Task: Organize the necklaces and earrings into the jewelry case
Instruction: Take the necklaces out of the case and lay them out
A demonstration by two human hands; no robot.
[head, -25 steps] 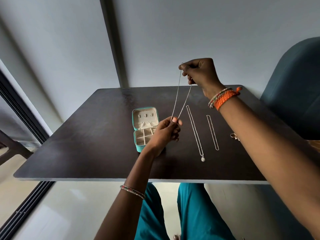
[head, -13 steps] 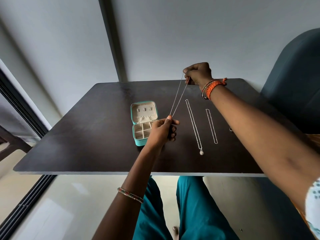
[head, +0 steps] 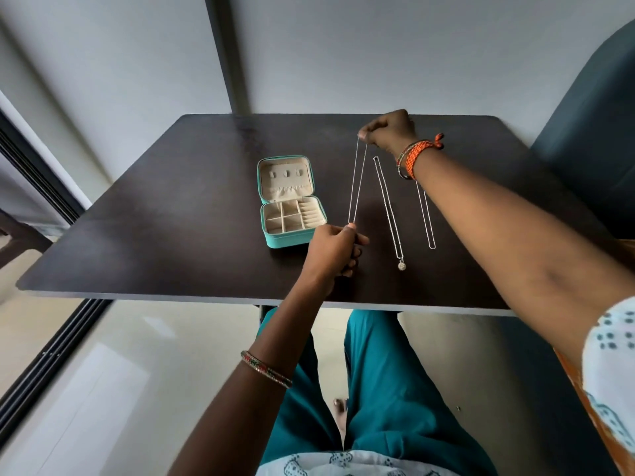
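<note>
overhead, no legible writing, jewelry case (head: 292, 214) unmarked

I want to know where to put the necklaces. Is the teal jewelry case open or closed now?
Open. The jewelry case has its lid folded back, and the divided compartments inside show; they look empty.

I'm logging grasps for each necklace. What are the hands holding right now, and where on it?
One thin chain necklace, stretched between both hands: the right hand pinches its far end, the left hand its near end.
</note>
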